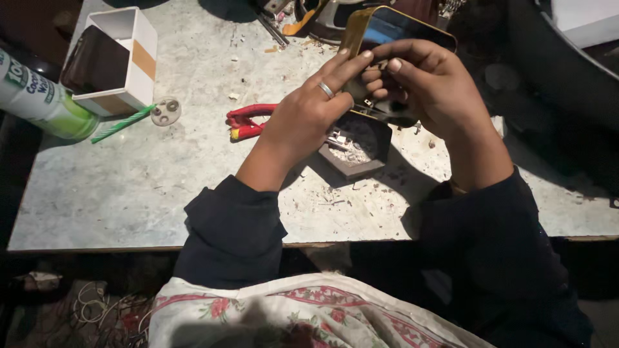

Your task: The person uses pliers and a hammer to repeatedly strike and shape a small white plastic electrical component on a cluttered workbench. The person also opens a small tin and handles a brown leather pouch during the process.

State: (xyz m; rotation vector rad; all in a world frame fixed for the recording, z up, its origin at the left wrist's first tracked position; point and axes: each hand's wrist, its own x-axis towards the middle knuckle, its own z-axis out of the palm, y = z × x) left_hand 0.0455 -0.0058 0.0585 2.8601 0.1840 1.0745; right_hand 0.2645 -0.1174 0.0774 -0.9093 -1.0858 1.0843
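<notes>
Both my hands hold a smartphone with a gold-coloured frame, lifted above the table and tilted toward me. My left hand, with a ring on one finger, grips its left edge, the fingers reaching across the phone's lower part. My right hand wraps the phone's lower right side, fingertips meeting the left hand's over the dark screen. Under the hands on the marble table lies a small dark tray with white debris and small metal parts.
Red-handled pliers lie left of the tray. An open white box with a dark thing inside stands at the far left. A green-white bottle, a green stick and a round white disc are near it. Tools clutter the back edge.
</notes>
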